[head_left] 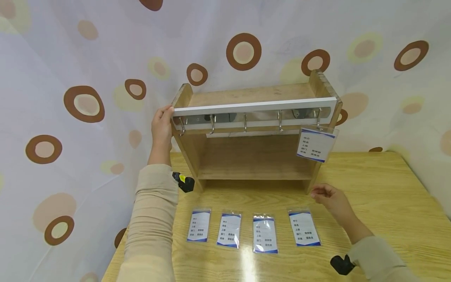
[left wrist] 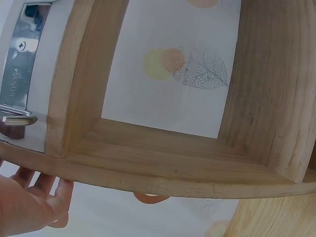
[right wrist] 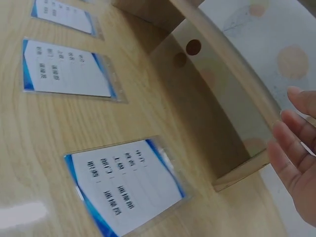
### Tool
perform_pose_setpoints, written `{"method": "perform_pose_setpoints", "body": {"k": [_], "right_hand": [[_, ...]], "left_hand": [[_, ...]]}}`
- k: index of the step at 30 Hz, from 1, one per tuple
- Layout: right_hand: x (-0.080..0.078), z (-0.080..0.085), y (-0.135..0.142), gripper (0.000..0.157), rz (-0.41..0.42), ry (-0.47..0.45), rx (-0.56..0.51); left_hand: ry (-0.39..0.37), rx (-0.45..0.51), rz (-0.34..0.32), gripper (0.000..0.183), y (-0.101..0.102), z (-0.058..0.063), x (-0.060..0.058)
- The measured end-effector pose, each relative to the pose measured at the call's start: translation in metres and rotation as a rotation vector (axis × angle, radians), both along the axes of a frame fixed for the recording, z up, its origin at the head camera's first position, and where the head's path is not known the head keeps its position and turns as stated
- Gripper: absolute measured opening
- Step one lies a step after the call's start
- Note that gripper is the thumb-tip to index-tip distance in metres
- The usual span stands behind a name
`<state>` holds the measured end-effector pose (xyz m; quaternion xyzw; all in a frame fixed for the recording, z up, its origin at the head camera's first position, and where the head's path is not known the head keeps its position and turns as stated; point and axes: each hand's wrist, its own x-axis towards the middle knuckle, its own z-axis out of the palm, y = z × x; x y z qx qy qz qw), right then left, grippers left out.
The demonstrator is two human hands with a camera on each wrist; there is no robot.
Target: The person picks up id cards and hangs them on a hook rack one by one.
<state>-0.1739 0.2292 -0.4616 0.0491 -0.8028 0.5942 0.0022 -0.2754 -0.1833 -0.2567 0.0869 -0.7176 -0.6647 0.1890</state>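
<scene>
With my left hand (head_left: 162, 127) I am gripping the shelf (head_left: 257, 162), some fingertips hiding behind its side, while my right hand (head_left: 331, 199) is hovering empty, fingers loosely bent, below a badge (head_left: 316, 144) hanging from the end hook (head_left: 319, 116).

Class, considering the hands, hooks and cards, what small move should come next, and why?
Probably the right hand should reach down to the rightmost card on the table: that hand looks empty and is close by, one card already hangs at the rightmost hook, and the other hooks are bare.
</scene>
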Motion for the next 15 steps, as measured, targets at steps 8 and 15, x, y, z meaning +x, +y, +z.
{"method": "perform_pose_setpoints", "body": {"k": [8,15], "right_hand": [[-0.001,-0.025,-0.004,0.034,0.021,-0.085,0.087],[0.001,-0.047,-0.002,0.038,0.036,-0.153,0.215]], "left_hand": [[0.016,0.028,-0.002,0.034,0.001,0.001,0.0],[0.012,0.034,-0.009,0.035,0.0,-0.001,0.0]]}}
